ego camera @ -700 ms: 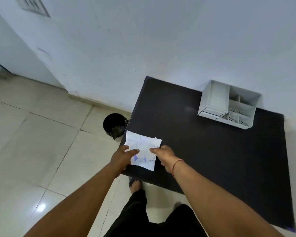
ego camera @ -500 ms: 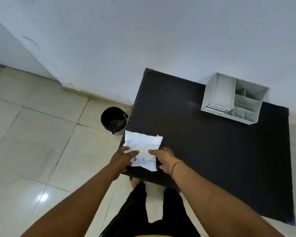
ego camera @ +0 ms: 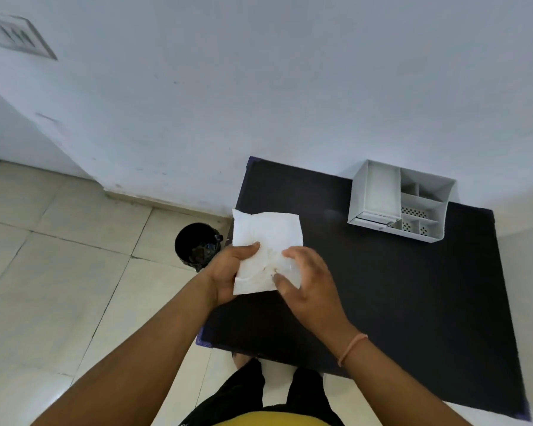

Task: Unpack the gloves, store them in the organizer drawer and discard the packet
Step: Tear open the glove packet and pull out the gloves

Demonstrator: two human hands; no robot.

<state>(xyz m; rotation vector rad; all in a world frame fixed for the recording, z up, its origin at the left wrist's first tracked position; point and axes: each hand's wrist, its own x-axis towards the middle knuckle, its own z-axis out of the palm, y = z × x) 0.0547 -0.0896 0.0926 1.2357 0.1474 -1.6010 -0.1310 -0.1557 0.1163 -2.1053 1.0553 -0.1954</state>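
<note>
Both hands hold the white packet (ego camera: pixel 266 241) in the air at the middle of the frame, above the left edge of the dark desk (ego camera: pixel 397 302). The left hand (ego camera: pixel 228 272) grips its lower left side, thumb on the face and fingers closed behind it; the right hand (ego camera: pixel 308 281) has its fingers pressed on the lower right part, pinching the wrapper as if to tear or peel it. The gloves are not visible; I judge they are still sealed inside. The white organizer (ego camera: pixel 400 204) stands at the upper right of the desk, against the wall, and its drawer front looks closed or nearly so. The black bin (ego camera: pixel 197 245) sits on the floor just left of the desk, below the packet. From here, a hard tear could split the wrapper suddenly and drop the gloves onto the floor or into the bin, since the packet hangs over the desk's edge rather than well over its top. A thin wrapper may also stretch instead of opening. No brand or writing can be read on the side facing the camera; it looks plain white.
</note>
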